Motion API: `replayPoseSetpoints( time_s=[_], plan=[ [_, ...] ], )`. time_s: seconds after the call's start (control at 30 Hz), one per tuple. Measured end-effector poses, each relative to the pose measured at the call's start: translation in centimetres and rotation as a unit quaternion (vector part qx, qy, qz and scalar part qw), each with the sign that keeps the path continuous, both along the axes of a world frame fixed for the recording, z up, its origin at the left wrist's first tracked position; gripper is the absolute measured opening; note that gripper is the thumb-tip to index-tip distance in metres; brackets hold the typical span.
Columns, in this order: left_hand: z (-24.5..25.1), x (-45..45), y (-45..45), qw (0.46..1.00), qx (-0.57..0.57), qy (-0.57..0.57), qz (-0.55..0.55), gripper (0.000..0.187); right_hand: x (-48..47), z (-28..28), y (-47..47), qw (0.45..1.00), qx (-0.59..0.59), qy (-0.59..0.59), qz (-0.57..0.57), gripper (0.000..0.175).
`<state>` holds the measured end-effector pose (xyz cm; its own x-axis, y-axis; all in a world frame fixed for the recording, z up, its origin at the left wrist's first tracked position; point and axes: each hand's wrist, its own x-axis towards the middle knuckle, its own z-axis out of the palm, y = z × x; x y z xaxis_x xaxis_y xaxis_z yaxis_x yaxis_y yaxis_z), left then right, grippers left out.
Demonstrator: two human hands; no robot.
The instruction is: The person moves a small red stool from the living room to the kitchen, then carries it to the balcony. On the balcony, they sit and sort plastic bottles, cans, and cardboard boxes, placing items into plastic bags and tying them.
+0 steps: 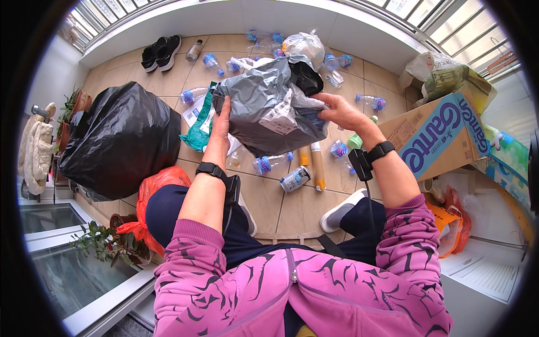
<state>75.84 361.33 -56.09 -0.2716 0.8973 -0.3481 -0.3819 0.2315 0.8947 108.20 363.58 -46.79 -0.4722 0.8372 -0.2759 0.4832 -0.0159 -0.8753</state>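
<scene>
Between my hands is a grey plastic mailing bag [257, 94] with a white printed label, lifted over the littered floor. My left hand [220, 122] grips its left side, the fingers hidden behind the film. At the right, my right hand [339, 109] pinches the crumpled edge near the bag's dark opening. Under and around the bag lie empty plastic bottles [273, 163], a drink can [295, 179], two brown cardboard tubes [318, 168] and a green plastic mailer [198, 137]. A knotted white plastic bag [304, 47] sits just beyond it.
A large black garbage bag [122, 139] bulges at the left, beside a red plastic bag [162, 185] and potted plants [105, 242]. On the right stands a Ganten cardboard box [429, 135]. Black shoes [162, 52] rest near the far wall. A glass-paned frame [88, 269] borders the lower left.
</scene>
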Motion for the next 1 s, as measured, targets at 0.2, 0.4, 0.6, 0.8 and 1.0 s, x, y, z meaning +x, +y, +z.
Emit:
replayPoseSetpoints(
  time_s=[0.2, 0.4, 0.6, 0.8, 1.0],
  plan=[
    [-2.4, -1.0, 1.1, 0.970, -0.030, 0.190, 0.152, 0.041, 1.6, 1.6, -0.7, 1.000, -0.018, -0.017, 0.017, 0.058],
    [-1.7, -1.5, 0.9, 0.917, -0.137, 0.234, 0.291, 0.039, 3.1, 1.1, 0.0, 0.996, 0.008, 0.060, -0.060, 0.060],
    [0.5, -1.0, 0.4, 0.876, -0.119, 0.340, 0.319, 0.042, 4.4, 1.2, 0.3, 0.992, 0.009, 0.083, -0.098, 0.057],
    [0.3, -0.7, 0.2, 0.972, 0.035, 0.156, 0.172, 0.044, 4.8, 1.0, 0.7, 0.976, -0.015, 0.136, -0.171, 0.053],
    [-0.4, 1.9, -1.8, 0.981, -0.126, -0.057, -0.139, 0.104, 4.4, -0.4, 1.1, 0.928, -0.044, 0.295, -0.222, 0.053]
  ],
)
